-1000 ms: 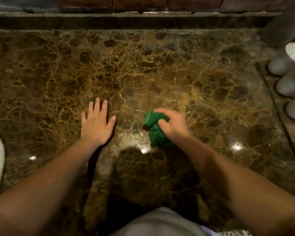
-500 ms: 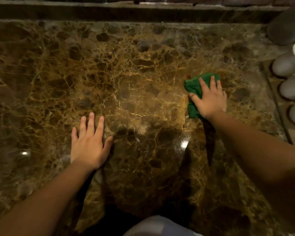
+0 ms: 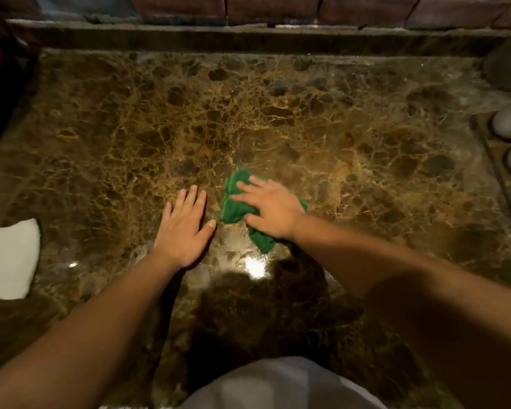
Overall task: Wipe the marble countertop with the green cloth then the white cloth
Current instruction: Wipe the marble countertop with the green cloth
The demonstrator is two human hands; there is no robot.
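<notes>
The crumpled green cloth [image 3: 233, 202] is pressed flat-fingered onto the brown veined marble bench [image 3: 278, 119] by the right hand [image 3: 270, 209]. The left hand [image 3: 183, 228] is laid open and empty alongside. The folded white cloth [image 3: 8, 258] lies unused at the left edge, so the second wipe is judged outstanding.

Your left hand [image 3: 183, 230] lies flat, palm down, fingers straight and close together, thumb angled out to the right. Just beside it, your right hand [image 3: 270, 209] presses down with fingers spread. Both bare forearms reach forward from the bottom corners.
</notes>
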